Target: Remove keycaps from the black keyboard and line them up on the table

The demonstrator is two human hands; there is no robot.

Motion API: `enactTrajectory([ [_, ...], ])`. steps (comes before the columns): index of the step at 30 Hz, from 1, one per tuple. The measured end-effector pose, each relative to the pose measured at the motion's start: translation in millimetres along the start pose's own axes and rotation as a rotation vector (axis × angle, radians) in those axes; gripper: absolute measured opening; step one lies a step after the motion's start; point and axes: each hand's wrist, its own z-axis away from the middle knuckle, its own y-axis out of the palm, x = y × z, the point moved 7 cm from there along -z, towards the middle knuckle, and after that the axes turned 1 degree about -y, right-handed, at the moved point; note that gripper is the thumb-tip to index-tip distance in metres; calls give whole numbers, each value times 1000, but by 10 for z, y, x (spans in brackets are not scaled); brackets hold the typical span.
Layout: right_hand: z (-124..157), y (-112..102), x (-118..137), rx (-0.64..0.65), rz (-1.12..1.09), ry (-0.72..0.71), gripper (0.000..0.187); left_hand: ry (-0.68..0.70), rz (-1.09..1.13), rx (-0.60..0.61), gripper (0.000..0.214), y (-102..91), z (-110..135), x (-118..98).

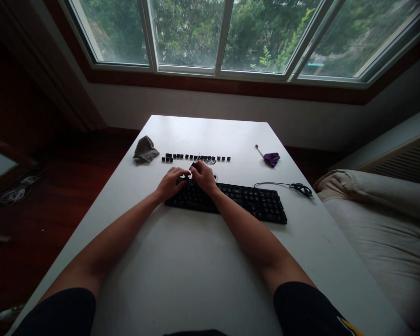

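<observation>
The keyboard (247, 198) lies directly under and to the right of the fingers, on the table (182, 280). Its long axis runs sideways from them, slanting so that the right end sits closer to the person's body. Both hands work over its left part, near the far edge; the left hand (172, 183) is nearer to the left end, and the right hand (203, 177) reaches across just beside it, fingertips close to the left hand's.

The right thumb and forefinger are pressed together on a small dark piece (195, 165), with thin wires (199, 157) showing just beyond it; whether the two are one tool is too small to tell. The left thumb stands apart from its forefinger, both at the keyboard's far left corner; whether they grip it or only rest there, I cannot tell.

Beyond the fingers, caps (168, 155) stand in a broken row, reaching out to both sides. Farther left of the fingers is a grey cloth (146, 150); well to the right are a purple cloth (272, 159), a brush (259, 149) touching it, and, nearer the body, a coiled cable (301, 188).
</observation>
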Motion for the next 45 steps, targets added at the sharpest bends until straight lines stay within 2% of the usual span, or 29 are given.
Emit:
enactTrajectory([
  [9, 3, -16, 17, -24, 95, -38, 19, 130, -211, 42, 28, 31, 23, -90],
  [18, -14, -15, -17, -18, 125, -12, 20, 118, -254, -9, 22, -29, 23, -161],
  [24, -22, -11, -74, -31, 124, 9, 18, 91, -231, -97, 20, -120, 38, -150],
  [27, -21, -21, -73, -50, 141, 3, 19, 19, -254, -194, 20, -231, 10, -24],
  [32, -18, -20, -54, -34, 156, -12, 19, -159, -304, -314, 18, -395, -126, 372],
  [38, -21, -29, -46, -18, 157, -25, 18, -232, -319, -269, 17, -333, -415, 794],
  [45, -29, -38, -58, -23, 154, -22, 18, -342, -434, -205, 18, -204, -592, 1076],
])
